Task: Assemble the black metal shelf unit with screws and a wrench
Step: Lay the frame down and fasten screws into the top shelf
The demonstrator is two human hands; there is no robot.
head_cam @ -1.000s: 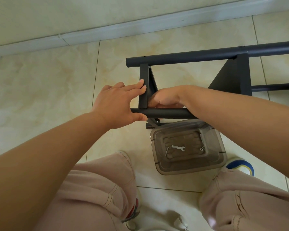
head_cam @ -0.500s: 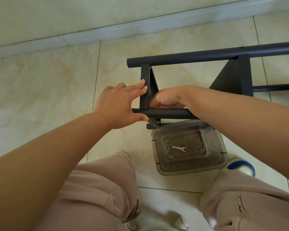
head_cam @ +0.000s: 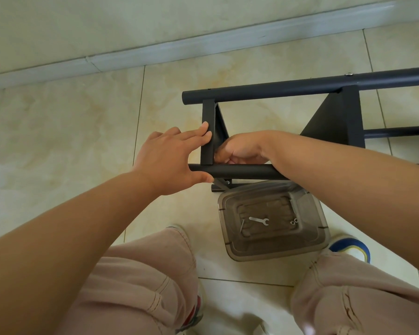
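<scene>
Head view, looking down at the shelf frame (head_cam: 271,91) lying on the floor tiles (head_cam: 58,131), near the wall. We take the near tube (head_cam: 240,170) as landmark. Just above it stands the short bracket (head_cam: 208,131), which joins it to the far tube. Our left hand (head_cam: 169,158) lies spread, fingers straight against the bracket's left face and thumb resting on the near tube. Our right hand (head_cam: 240,151) is tucked behind the bracket just above the tube, fingers curled; we cannot tell what, if anything, they pinch, as the frame hides the fingertips. Just below the tube sits a clear tub (head_cam: 307,209) holding the wrench (head_cam: 259,220), one long screw (head_cam: 242,225) and two small fasteners (head_cam: 294,221).

Progress, as we judge it: the frame is partly built, with a screw head visible on the far tube further right. This corner joint appears unfinished, and the wrench is unused for now. Compared with half a second ago, both hands and the frame keep practically the same places.
</scene>
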